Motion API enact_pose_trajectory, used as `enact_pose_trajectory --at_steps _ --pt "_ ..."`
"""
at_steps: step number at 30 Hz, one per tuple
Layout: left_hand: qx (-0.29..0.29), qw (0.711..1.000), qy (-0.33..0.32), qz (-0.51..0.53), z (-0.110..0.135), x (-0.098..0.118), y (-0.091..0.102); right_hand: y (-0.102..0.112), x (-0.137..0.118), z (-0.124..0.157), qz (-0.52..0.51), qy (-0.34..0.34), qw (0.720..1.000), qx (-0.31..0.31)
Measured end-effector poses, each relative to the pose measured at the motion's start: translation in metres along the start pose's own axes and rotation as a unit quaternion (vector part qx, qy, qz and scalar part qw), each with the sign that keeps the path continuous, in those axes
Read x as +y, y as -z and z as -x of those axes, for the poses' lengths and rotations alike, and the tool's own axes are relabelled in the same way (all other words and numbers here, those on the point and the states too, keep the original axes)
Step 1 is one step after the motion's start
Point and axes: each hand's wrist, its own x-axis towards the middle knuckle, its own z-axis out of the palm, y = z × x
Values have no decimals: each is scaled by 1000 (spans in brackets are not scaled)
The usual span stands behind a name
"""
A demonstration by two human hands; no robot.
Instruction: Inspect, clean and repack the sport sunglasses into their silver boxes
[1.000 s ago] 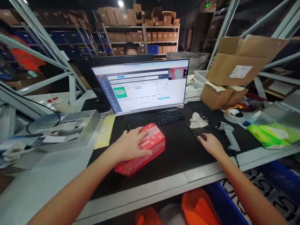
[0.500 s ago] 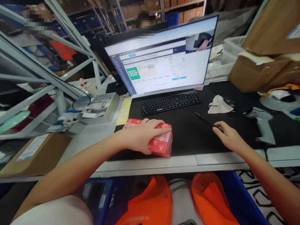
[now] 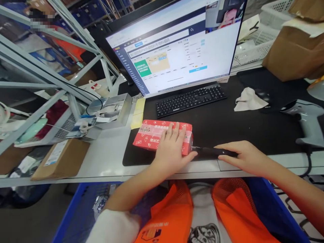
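A red printed package (image 3: 152, 134) lies flat on the black desk mat (image 3: 227, 125) near the front edge. My left hand (image 3: 172, 148) lies on its right part, fingers spread over the top and thumb at its right end. My right hand (image 3: 243, 156) grips a slim black knife (image 3: 210, 152) whose tip touches the package's right end, just by my left thumb.
A monitor (image 3: 182, 47) and black keyboard (image 3: 189, 99) stand behind the package. A crumpled tissue (image 3: 249, 100) and a grey barcode scanner (image 3: 307, 118) lie to the right. A cardboard box (image 3: 60, 158) sits at left. Below the desk is a blue bin (image 3: 268, 209) with orange bags (image 3: 167, 219).
The package now lies lengthwise with my left hand flat on it. My right hand has taken up the black knife and brought its tip to the package's right end. The view dipped closer.
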Motion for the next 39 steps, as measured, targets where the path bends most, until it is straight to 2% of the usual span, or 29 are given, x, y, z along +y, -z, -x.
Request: enact_pose_trajectory --at_steps 2,4,11,15,17,19,21,22,24,28,31,36,39 --pt "36 999 18 -11 3 7 -12 0 1 -6 14 13 1000 -14" --pt "69 997 6 -21 3 8 -18 1 2 -13 26 27 999 -26" --pt "202 978 -48 -25 1 8 -23 14 4 -37 73 99 991 -44" --pt "237 969 -61 -30 2 9 -24 22 19 -59 75 129 988 -48" --pt "237 969 -67 -30 3 8 -23 32 39 -76 80 93 992 -22" --pt "239 968 -73 -31 4 8 -23 46 63 -95 104 1 993 60" --pt "247 966 -75 -29 5 7 -24 57 81 -110 135 -92 977 137" --pt "253 964 -74 -27 5 7 -25 60 85 -116 140 -120 970 158" --pt "276 959 -66 -17 3 6 -29 56 78 -124 116 -128 971 167" --pt "367 928 -67 0 -2 7 -37 27 32 -122 31 -49 990 129" --pt "418 904 -88 18 1 4 -41 11 6 -103 18 18 991 134" --pt "470 872 -120 71 19 -11 -37 6 7 -48 81 180 973 117" --pt "490 856 -122 112 26 -22 -31 0 6 -25 134 249 954 101"
